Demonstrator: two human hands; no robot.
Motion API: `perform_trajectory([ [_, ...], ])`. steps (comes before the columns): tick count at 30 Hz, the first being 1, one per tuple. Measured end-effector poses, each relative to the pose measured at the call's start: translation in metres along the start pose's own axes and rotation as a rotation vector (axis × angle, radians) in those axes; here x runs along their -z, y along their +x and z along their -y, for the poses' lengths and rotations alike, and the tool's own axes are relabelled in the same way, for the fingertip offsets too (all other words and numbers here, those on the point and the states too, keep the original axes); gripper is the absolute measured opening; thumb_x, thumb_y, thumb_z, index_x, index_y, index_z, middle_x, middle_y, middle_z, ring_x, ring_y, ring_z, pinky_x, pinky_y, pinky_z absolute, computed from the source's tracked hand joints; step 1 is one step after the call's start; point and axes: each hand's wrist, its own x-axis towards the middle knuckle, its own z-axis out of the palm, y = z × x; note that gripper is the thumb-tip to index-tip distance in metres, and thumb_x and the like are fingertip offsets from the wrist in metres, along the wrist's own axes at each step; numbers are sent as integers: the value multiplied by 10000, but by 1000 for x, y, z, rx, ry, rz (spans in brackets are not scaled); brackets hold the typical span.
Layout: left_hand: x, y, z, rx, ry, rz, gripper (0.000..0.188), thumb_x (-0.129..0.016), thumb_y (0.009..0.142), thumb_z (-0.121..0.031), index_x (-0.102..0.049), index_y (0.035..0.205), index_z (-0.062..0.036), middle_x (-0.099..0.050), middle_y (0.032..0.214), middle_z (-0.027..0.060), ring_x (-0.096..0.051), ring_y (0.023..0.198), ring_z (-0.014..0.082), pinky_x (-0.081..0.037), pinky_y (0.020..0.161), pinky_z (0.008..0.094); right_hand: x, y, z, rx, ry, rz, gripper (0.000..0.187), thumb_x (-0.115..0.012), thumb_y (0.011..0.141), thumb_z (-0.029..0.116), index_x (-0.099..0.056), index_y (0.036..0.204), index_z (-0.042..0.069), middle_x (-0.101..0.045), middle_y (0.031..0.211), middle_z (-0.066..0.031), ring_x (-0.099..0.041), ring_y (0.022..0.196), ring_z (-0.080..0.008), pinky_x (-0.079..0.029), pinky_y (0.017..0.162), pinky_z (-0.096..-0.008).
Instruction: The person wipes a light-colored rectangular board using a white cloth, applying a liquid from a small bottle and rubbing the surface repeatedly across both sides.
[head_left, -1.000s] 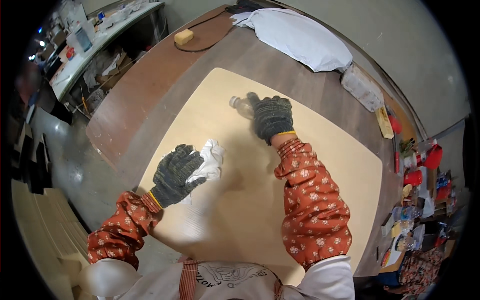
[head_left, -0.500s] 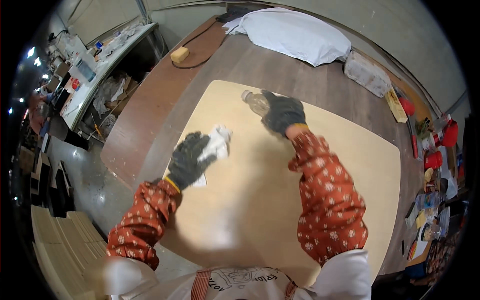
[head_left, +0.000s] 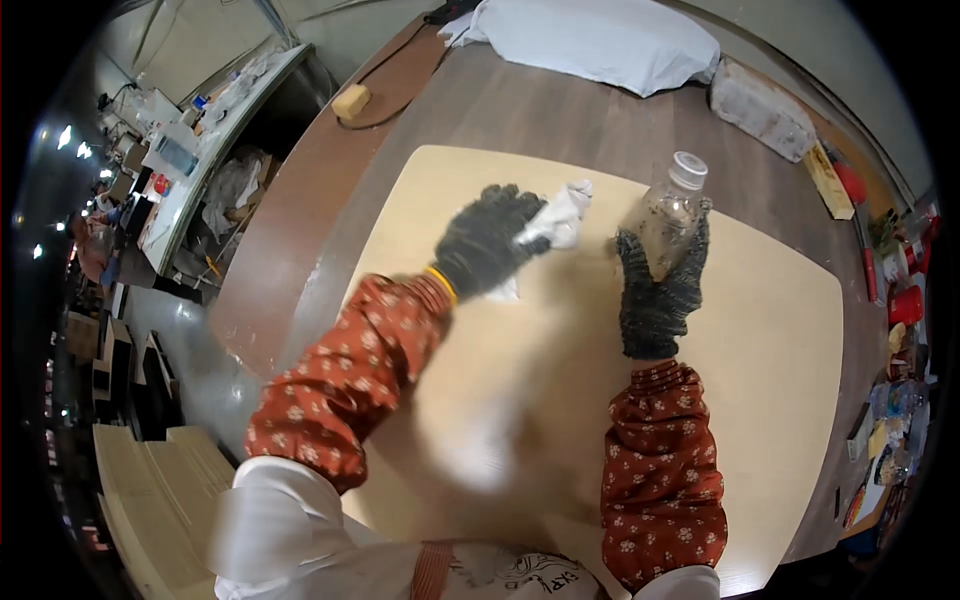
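Observation:
A pale, smooth wooden panel [head_left: 770,340] with rounded corners lies before me on a larger grey-brown wood-grain surface [head_left: 540,105]. My left hand [head_left: 490,240], in a dark knit glove, is over the panel's far left part, closed on a crumpled white cloth [head_left: 562,217] that sticks out past the fingers and below the palm. To the right, my gloved right hand [head_left: 660,300] grips a clear plastic bottle [head_left: 668,222] with a white cap, cap end pointing away from me. Thumb and fingers wrap its sides. Patterned red sleeve covers are on both forearms.
A white cloth-covered bulk [head_left: 600,45] and a plastic-wrapped block [head_left: 762,108] line the far edge. A yellow block [head_left: 350,102] sits by a black cable on the brown board at left. Boards are stacked [head_left: 165,490] at lower left. A person [head_left: 105,245] stands far left.
My left hand has slid with the cloth away from me and to the right. My right hand has swung the bottle from tilted leftward to nearly upright, moving right.

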Motion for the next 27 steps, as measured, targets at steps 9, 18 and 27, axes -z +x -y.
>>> perform_trajectory([
  [9, 20, 32, 15, 295, 208, 262, 497, -597, 885, -409, -551, 1258, -84, -562, 1251, 145, -503, 1200, 347, -408, 989, 485, -5, 0, 4, 6, 22, -14, 898, -845, 697, 208, -368, 1431, 10, -614, 1180, -182, -619, 1032, -284, -518, 865, -371],
  [18, 75, -26, 57, 800, -175, 341, 510, -590, 906, -398, -533, 1309, -91, -538, 1281, 184, -503, 1181, 362, -381, 1014, 462, -9, 1, -13, 159, -160, -122, 899, -849, 698, 195, -362, 1430, 11, -634, 1144, -178, -631, 1006, -274, -512, 873, -389],
  [27, 83, -81, -48, -78, -36, 347, 557, -588, 899, -437, -501, 1322, -85, -493, 1344, 190, -459, 1250, 363, -391, 1036, 469, -7, 3, -20, 161, -60, -143, 810, -828, 721, 172, -413, 1402, 29, -656, 1106, -146, -648, 959, -243, -533, 824, -361],
])
